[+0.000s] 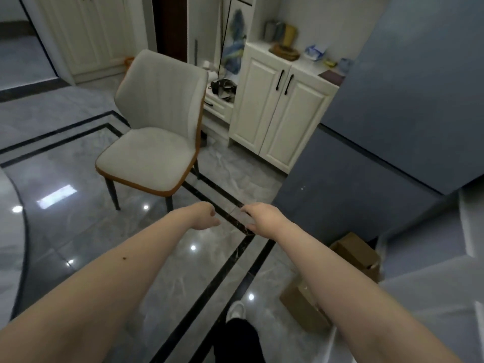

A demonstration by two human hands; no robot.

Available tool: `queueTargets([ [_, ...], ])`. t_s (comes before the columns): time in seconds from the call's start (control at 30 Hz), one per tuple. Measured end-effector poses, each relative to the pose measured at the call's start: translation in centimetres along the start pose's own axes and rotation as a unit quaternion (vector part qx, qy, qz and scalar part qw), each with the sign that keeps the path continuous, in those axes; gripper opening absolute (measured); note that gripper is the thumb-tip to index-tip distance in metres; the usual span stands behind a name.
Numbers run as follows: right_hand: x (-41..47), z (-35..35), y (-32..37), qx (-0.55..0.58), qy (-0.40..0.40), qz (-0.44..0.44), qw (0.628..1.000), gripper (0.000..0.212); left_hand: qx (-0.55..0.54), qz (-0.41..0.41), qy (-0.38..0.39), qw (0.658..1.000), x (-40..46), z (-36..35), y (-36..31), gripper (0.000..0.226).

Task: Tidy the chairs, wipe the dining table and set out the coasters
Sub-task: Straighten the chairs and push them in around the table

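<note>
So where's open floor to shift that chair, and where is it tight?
Bare tile lies left of the chair and in front of it, toward both empty hands. Tight: the chair's back sits near the cream cabinet, and cardboard boxes crowd the floor by the blue wall.

The chair (154, 121) is pale grey with vertical ribbing on the back, an orange-brown rim and dark legs; the floor (78, 231) is glossy grey marble with black border lines; the cabinet (280, 111) is cream with black handles; the wall (408, 82) is slate blue; the boxes (356, 252) are brown
</note>
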State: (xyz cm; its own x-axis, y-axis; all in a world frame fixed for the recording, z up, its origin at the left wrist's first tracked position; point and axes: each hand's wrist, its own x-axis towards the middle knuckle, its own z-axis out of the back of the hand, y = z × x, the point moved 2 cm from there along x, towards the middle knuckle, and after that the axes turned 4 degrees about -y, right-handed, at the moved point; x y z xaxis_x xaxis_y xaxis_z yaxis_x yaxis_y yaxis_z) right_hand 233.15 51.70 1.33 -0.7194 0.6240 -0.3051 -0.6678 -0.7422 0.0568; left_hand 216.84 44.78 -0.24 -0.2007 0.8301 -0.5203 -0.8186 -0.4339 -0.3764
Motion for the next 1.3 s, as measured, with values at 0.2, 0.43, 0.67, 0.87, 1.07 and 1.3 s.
queueTargets([
  [0.2,10.9,3.9,-8.6,0.004,0.001,0.006,1.000,0.052,0.021,-0.001,-0.013,1.000,12.2,6.5,-4.2,0.044],
  [0.43,25.2,11.9,-16.8,-0.003,-0.025,0.038,0.999,0.054,0.006,0.037,-0.067,0.997,23.8,16.6,-6.3,0.048],
  [0.67,39.4,15.2,-18.1,-0.009,-0.022,0.096,0.995,0.054,-0.038,0.101,-0.107,0.988,34.0,24.3,-3.5,0.050],
  [0.87,52.5,19.3,-18.4,-0.025,-0.023,0.114,0.993,0.054,-0.044,0.129,-0.144,0.980,43.3,32.2,0.5,0.052],
  [1.07,63.7,24.6,-18.1,-0.007,-0.037,0.137,0.990,0.048,-0.078,0.153,-0.167,0.971,50.9,40.4,3.8,0.053],
  [1.3,76.1,28.1,-17.3,-0.026,-0.038,0.199,0.979,0.050,-0.104,0.223,-0.186,0.951,58.5,45.5,7.4,0.047],
])
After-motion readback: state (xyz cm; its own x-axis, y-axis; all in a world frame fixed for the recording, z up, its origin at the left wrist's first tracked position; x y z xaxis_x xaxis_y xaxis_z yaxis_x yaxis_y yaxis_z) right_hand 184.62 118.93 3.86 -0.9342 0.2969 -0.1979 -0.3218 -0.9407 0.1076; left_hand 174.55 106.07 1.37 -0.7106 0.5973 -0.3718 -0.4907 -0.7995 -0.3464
